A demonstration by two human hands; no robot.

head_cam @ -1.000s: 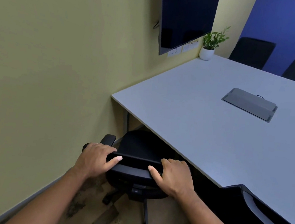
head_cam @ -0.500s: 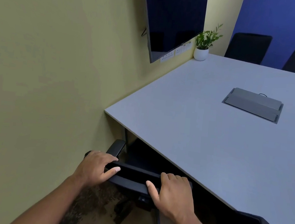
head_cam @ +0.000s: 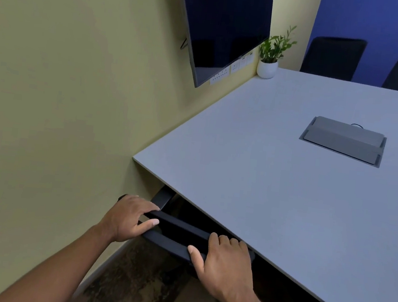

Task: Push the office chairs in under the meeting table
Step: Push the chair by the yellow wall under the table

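A black office chair stands at the near left corner of the grey meeting table, its seat hidden under the tabletop. Only the top of its backrest and one armrest show. My left hand grips the left end of the backrest top, fingers curled over it. My right hand grips the right end, close under the table edge. Two more black chairs stand tucked in at the table's far side, in front of the blue wall.
A yellow wall runs close along the left, with a wall-mounted dark screen and sockets below it. A potted plant sits on the far table corner. A grey cable box lid lies in the tabletop. Patterned carpet is below.
The chair has rolled forward under the table with both hands on its backrest; the seat, visible a second ago, is now hidden. My view has moved closer to the table.
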